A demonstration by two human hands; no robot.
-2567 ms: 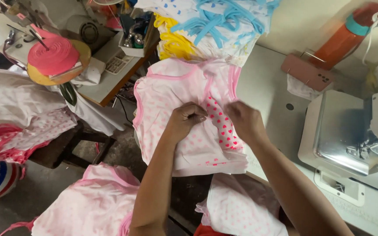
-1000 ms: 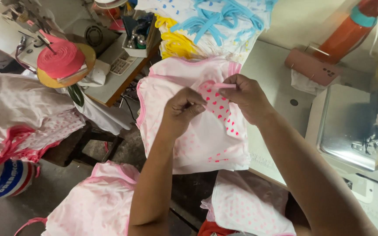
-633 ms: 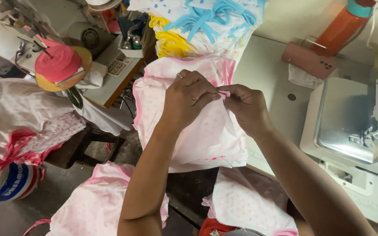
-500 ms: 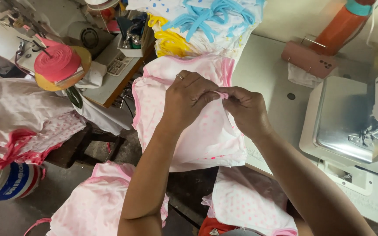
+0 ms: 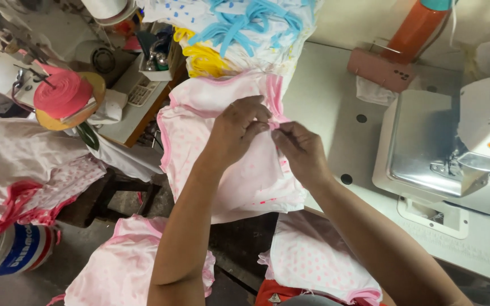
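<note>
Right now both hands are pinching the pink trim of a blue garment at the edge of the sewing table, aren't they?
Not quite: the garment is pale pink with pink dots, not blue. The head view shows the left hand and right hand pinching its pink trim at the edge of the sewing table.
</note>
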